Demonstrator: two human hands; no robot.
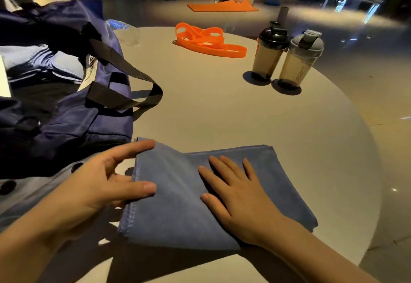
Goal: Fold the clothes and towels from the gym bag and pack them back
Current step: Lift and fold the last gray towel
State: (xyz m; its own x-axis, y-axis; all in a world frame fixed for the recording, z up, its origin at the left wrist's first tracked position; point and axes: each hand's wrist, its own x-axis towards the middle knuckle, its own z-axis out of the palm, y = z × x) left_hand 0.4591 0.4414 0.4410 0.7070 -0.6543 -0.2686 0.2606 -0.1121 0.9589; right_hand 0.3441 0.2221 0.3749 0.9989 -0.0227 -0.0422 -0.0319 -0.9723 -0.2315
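A folded blue towel lies on the round white table near its front edge. My right hand lies flat on top of the towel with fingers straight and spread. My left hand is at the towel's left stitched edge, thumb on top and index finger stretched along the far corner, lifting that edge slightly. The navy gym bag sits open at the left with its black handle straps drooping toward the middle. Inside it, light blue folded fabric shows.
An orange resistance band lies at the back of the table. Two shaker bottles stand at the right. A clear water bottle lies behind the bag. On the floor beyond, a person kneels at an orange mat.
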